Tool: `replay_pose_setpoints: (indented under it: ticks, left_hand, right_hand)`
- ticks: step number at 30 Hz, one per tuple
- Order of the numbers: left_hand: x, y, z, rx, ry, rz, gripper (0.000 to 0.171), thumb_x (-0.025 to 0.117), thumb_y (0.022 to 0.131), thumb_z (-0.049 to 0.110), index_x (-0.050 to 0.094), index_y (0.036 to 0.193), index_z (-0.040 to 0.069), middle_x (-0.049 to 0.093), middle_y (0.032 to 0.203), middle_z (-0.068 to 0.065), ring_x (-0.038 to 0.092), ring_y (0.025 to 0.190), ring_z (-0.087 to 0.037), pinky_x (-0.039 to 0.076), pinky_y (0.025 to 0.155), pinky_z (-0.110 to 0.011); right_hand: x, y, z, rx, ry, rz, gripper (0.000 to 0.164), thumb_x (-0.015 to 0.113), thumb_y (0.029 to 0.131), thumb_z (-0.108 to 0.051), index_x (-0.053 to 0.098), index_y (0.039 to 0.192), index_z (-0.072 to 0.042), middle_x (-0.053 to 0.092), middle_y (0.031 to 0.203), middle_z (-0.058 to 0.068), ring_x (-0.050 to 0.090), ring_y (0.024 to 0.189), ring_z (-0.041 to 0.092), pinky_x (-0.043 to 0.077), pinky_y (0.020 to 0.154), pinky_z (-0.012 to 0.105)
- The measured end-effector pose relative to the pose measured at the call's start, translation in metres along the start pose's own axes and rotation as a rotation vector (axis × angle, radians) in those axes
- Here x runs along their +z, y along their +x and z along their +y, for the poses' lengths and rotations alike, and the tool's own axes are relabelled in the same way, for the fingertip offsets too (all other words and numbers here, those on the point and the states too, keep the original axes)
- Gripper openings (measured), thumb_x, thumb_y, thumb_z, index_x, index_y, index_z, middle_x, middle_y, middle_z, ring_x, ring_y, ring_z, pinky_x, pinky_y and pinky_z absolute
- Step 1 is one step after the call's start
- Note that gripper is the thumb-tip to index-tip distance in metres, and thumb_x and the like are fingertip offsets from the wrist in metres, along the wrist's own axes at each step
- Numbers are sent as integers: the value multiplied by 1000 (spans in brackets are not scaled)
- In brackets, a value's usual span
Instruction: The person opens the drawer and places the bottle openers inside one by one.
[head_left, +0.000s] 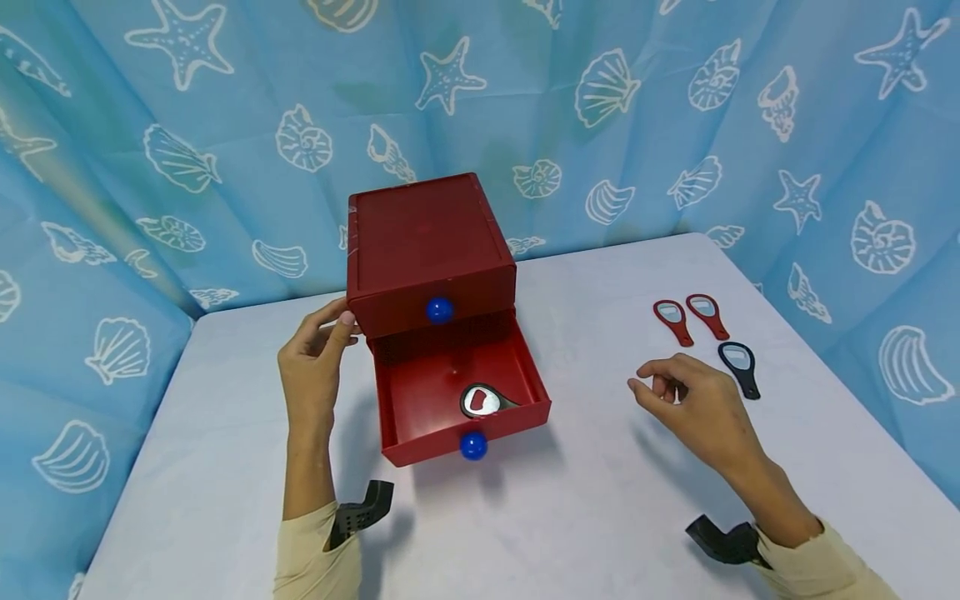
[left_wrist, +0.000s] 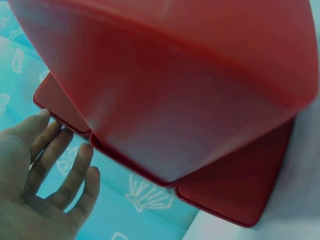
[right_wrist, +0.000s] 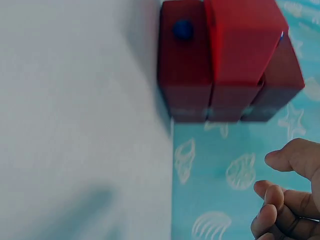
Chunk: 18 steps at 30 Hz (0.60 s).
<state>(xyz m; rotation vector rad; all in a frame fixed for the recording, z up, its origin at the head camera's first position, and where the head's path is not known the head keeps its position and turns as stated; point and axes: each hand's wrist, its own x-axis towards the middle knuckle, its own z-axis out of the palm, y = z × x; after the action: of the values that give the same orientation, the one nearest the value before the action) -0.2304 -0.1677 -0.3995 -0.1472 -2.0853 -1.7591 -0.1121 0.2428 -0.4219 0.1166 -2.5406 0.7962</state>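
On my head feed, read as a clock face, a pale table (head_left: 600, 517) spreads from the middle down to 6 o'clock, its surface smooth and near white, with soft shadows under both arms and the drawer. Behind it, from 9 o'clock over 12 to 3, hangs a blue curtain (head_left: 510, 125) in loose folds, printed with white starfish and shells; it meets the table's far edge and runs down both sides.

Just toward 11 o'clock from centre I have a red cabinet (head_left: 427, 242) with blue knobs. Its middle drawer (head_left: 420, 400) is pulled out toward 6, and a black-handled bottle opener (head_left: 483, 401) lies inside near the front wall. Near 3 o'clock, two red openers (head_left: 673, 322) and a black opener (head_left: 739, 369) lie flat on the table.

My left hand (head_left: 313, 358), toward 8, has its fingers loosely spread, tips at the cabinet's left side; I can't tell how firmly they touch. My right hand (head_left: 701, 408), at 4, hovers just beside the black opener, thumb and forefinger apart, other fingers loosely curled, holding nothing.
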Motion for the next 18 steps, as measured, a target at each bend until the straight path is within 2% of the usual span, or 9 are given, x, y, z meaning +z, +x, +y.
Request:
replay_pose_setpoints:
  ticks: [7, 14, 18]
  left_hand:
    - [0, 1, -2, 6, -2, -3, 34, 66, 98, 30, 69, 130, 20, 68, 121, 0, 65, 99, -18, 53, 91, -28]
    - [0, 0, 1, 13, -11, -3, 34, 67, 97, 33, 70, 129, 23, 69, 120, 2, 65, 99, -18, 53, 90, -27]
    - [0, 1, 2, 21, -19, -13, 34, 67, 97, 33, 70, 129, 23, 69, 121, 2, 66, 99, -19, 53, 91, -29]
  right_hand:
    - [-11, -5, 29, 91, -46, -5, 13, 80, 85, -17, 73, 91, -8, 53, 72, -3, 47, 70, 15, 37, 52, 19]
    - [-24, -8, 61, 134, -125, 2, 17, 80, 84, -17, 72, 89, -3, 54, 70, 1, 49, 68, 19, 39, 50, 24]
    - [-32, -13, 80, 157, -166, 20, 18, 81, 82, -16, 72, 88, -1, 56, 71, 2, 50, 67, 20, 40, 51, 23]
